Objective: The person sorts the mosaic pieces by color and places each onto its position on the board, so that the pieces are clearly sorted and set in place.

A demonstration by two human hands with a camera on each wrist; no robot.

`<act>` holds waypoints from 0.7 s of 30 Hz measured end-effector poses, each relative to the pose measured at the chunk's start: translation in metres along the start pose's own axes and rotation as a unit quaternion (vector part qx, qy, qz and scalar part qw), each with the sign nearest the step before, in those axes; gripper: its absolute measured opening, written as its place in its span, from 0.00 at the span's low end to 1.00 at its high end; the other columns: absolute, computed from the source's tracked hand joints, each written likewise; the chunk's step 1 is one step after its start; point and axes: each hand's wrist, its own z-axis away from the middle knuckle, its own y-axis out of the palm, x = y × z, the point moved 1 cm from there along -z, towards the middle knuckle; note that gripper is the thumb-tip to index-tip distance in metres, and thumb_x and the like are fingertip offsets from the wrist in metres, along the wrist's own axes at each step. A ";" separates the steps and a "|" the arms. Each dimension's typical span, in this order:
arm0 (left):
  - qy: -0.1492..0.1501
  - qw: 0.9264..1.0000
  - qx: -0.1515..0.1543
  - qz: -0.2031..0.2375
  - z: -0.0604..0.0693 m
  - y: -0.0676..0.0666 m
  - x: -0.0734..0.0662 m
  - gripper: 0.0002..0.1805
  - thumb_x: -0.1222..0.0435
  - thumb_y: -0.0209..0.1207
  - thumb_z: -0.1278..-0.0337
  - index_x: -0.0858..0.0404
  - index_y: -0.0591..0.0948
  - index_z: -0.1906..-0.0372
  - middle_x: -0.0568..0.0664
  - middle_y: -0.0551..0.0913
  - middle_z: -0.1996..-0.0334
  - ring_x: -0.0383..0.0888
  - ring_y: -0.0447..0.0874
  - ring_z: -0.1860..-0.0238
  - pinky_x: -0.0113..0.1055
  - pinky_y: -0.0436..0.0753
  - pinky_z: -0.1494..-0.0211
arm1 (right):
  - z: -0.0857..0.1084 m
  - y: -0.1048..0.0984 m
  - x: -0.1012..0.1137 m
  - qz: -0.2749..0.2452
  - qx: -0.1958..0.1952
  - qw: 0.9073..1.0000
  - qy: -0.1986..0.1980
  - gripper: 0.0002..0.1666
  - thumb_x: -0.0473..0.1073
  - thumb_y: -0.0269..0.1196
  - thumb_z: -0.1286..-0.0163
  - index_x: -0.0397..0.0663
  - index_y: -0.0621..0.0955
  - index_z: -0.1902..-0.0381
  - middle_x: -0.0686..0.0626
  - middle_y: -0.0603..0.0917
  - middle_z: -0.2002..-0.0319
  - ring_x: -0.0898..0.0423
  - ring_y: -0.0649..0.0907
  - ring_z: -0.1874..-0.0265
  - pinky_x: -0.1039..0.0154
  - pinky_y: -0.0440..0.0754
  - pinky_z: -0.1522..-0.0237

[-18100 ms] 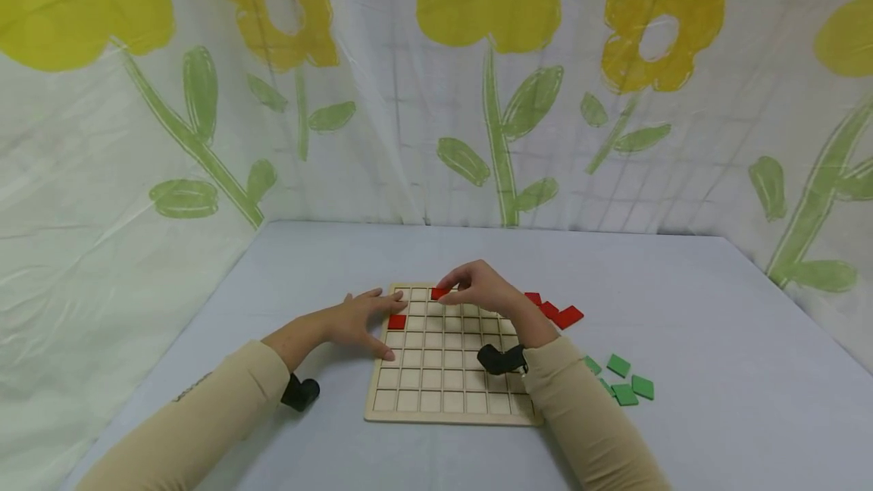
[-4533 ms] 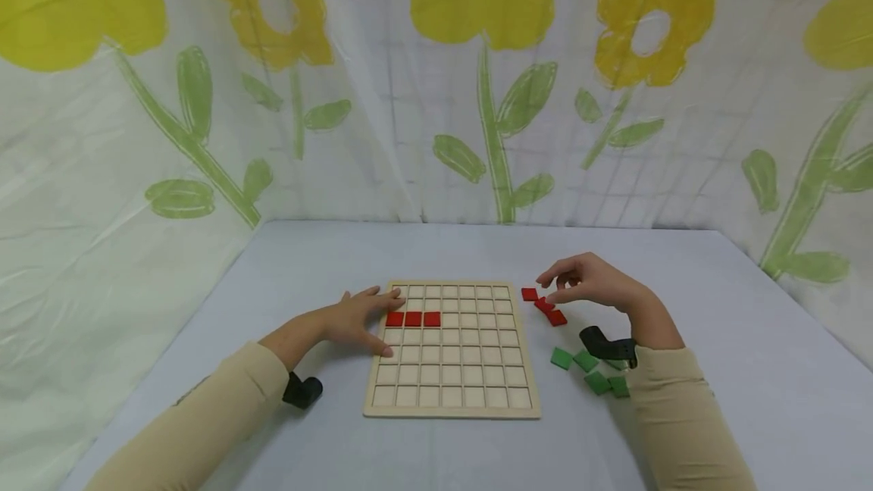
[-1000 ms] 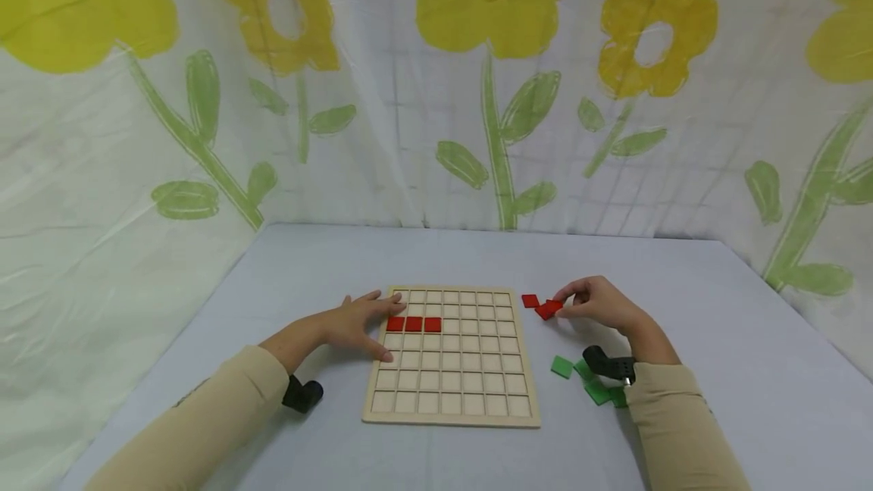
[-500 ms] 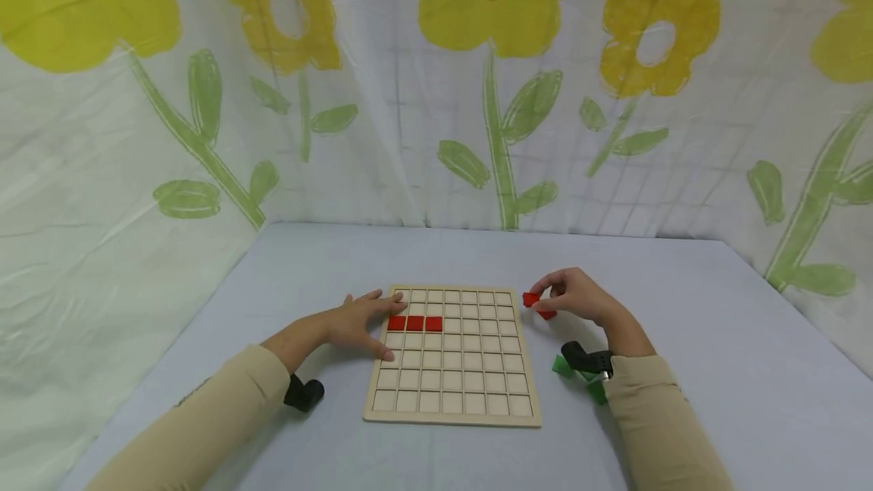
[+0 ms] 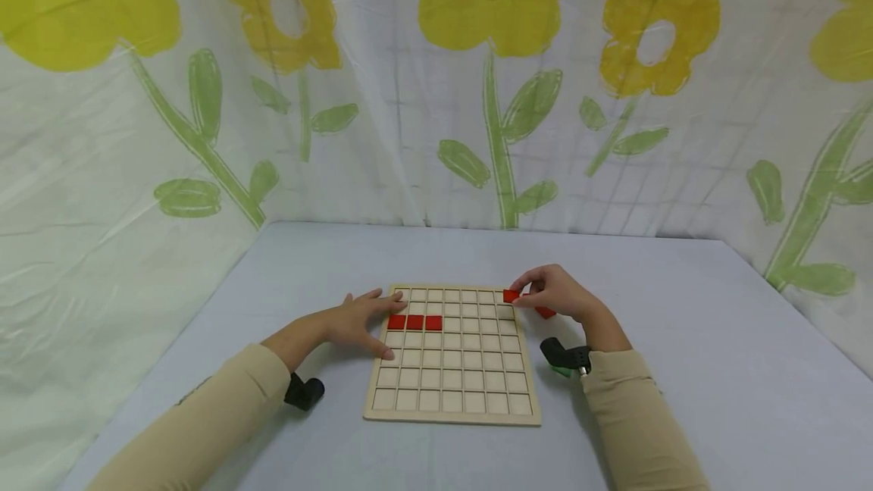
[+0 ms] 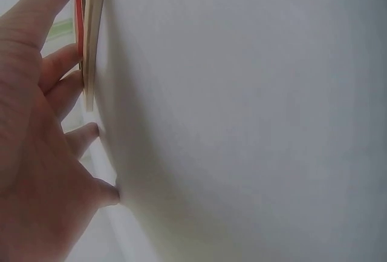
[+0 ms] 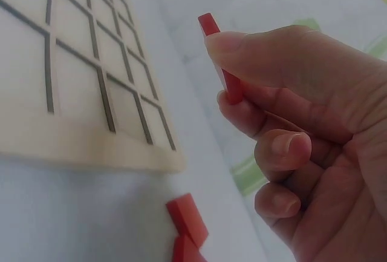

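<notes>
A wooden grid board [image 5: 452,382] lies on the table, with three red tiles [image 5: 414,322] side by side in one row at its left. Spread fingers of my left hand [image 5: 353,323] rest on the board's left edge; the left wrist view shows some of its fingertips on the tabletop. Between thumb and forefinger, my right hand [image 5: 561,295] pinches a red square tile [image 7: 221,62], raised near the board's far right corner. The other right-hand fingers are curled beneath it. Loose red tiles [image 7: 188,218] lie on the table beside the board, partly hidden by this hand in the head view.
Right of the board, a green tile [image 5: 562,371] peeks out under the right wrist camera [image 5: 564,354]; the sleeve covers that area. A flower-painted curtain [image 5: 382,112] hangs behind the table's far edge.
Over the last second, my right hand picks up a red tile and carries it left to the board's corner. Two more tiles joined the red row since the oldest frame. My left hand stays put.
</notes>
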 end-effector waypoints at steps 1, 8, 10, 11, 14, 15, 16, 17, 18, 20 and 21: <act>0.000 1.000 0.000 0.000 0.000 0.000 0.000 0.48 0.43 0.68 0.62 0.48 0.63 0.31 0.43 0.53 0.26 0.55 0.37 0.25 0.65 0.33 0.31 | -0.001 0.001 0.001 0.000 0.000 1.000 -0.002 0.17 0.44 0.71 0.47 0.42 0.85 0.60 0.52 0.75 0.84 0.59 0.69 0.84 0.67 0.70 0.81; 0.009 1.000 -0.002 0.005 0.000 -0.001 0.000 0.48 0.44 0.69 0.61 0.50 0.64 0.31 0.44 0.53 0.26 0.57 0.37 0.25 0.66 0.32 0.32 | -0.009 0.012 0.012 -0.011 0.009 1.000 -0.023 0.17 0.44 0.70 0.46 0.43 0.84 0.60 0.54 0.67 0.88 0.60 0.64 0.88 0.66 0.64 0.86; 0.009 1.000 -0.001 0.007 0.000 0.000 0.000 0.48 0.44 0.69 0.61 0.50 0.64 0.31 0.44 0.53 0.26 0.57 0.37 0.25 0.66 0.32 0.32 | -0.010 0.015 0.015 -0.014 0.011 0.999 -0.029 0.16 0.44 0.70 0.46 0.43 0.84 0.60 0.54 0.68 0.88 0.60 0.64 0.88 0.66 0.63 0.86; 0.008 1.000 -0.001 0.006 0.000 0.000 0.000 0.48 0.44 0.69 0.61 0.50 0.64 0.31 0.44 0.53 0.26 0.57 0.37 0.25 0.66 0.32 0.32 | -0.011 0.017 0.016 -0.013 0.011 0.999 -0.032 0.16 0.44 0.70 0.46 0.43 0.85 0.60 0.55 0.69 0.87 0.60 0.64 0.87 0.67 0.63 0.85; 0.007 1.000 0.001 0.006 0.000 0.000 0.000 0.48 0.44 0.69 0.61 0.50 0.63 0.31 0.44 0.53 0.26 0.56 0.36 0.25 0.66 0.32 0.31 | -0.014 0.021 0.020 -0.007 0.011 0.999 -0.039 0.16 0.44 0.70 0.46 0.44 0.85 0.60 0.54 0.70 0.87 0.60 0.64 0.86 0.67 0.63 0.83; 0.007 1.000 0.001 0.006 -0.001 0.000 0.000 0.48 0.44 0.69 0.61 0.50 0.63 0.31 0.44 0.53 0.26 0.56 0.36 0.25 0.66 0.32 0.31 | -0.015 0.023 0.021 -0.008 0.012 0.999 -0.040 0.16 0.44 0.70 0.46 0.43 0.85 0.60 0.54 0.70 0.87 0.60 0.64 0.86 0.68 0.63 0.82; 0.007 1.000 0.001 0.006 0.000 0.000 0.000 0.48 0.44 0.69 0.61 0.50 0.63 0.31 0.44 0.53 0.26 0.56 0.36 0.25 0.66 0.32 0.31 | -0.016 0.024 0.022 -0.009 0.013 0.999 -0.042 0.16 0.44 0.70 0.46 0.43 0.85 0.60 0.54 0.70 0.87 0.60 0.64 0.86 0.68 0.63 0.81; 0.008 1.000 0.001 0.007 0.000 0.000 0.000 0.48 0.45 0.69 0.61 0.50 0.63 0.31 0.44 0.53 0.26 0.56 0.36 0.25 0.66 0.31 0.31 | -0.017 0.026 0.024 -0.011 0.015 0.999 -0.044 0.16 0.43 0.70 0.46 0.42 0.85 0.60 0.54 0.70 0.87 0.60 0.65 0.86 0.67 0.64 0.80; 0.009 1.000 0.001 0.007 0.000 0.000 -0.001 0.48 0.45 0.69 0.61 0.50 0.63 0.31 0.45 0.53 0.26 0.56 0.36 0.25 0.66 0.31 0.32 | -0.018 0.027 0.025 -0.015 0.016 0.999 -0.045 0.15 0.43 0.70 0.46 0.41 0.85 0.60 0.54 0.70 0.87 0.59 0.65 0.85 0.67 0.65 0.79; 0.010 1.000 0.002 0.008 0.001 -0.001 -0.001 0.48 0.44 0.69 0.61 0.50 0.63 0.31 0.45 0.53 0.26 0.57 0.36 0.25 0.66 0.31 0.32 | -0.021 0.031 0.027 -0.023 0.018 0.999 -0.045 0.15 0.42 0.70 0.46 0.41 0.85 0.61 0.53 0.71 0.86 0.59 0.66 0.85 0.67 0.67 0.78; 0.009 1.000 0.003 0.007 0.001 -0.001 -0.001 0.48 0.44 0.69 0.61 0.50 0.63 0.31 0.45 0.53 0.26 0.56 0.36 0.25 0.66 0.31 0.31 | -0.022 0.032 0.027 -0.028 0.021 0.998 -0.047 0.15 0.42 0.70 0.46 0.40 0.84 0.61 0.53 0.72 0.85 0.59 0.67 0.84 0.67 0.68 0.78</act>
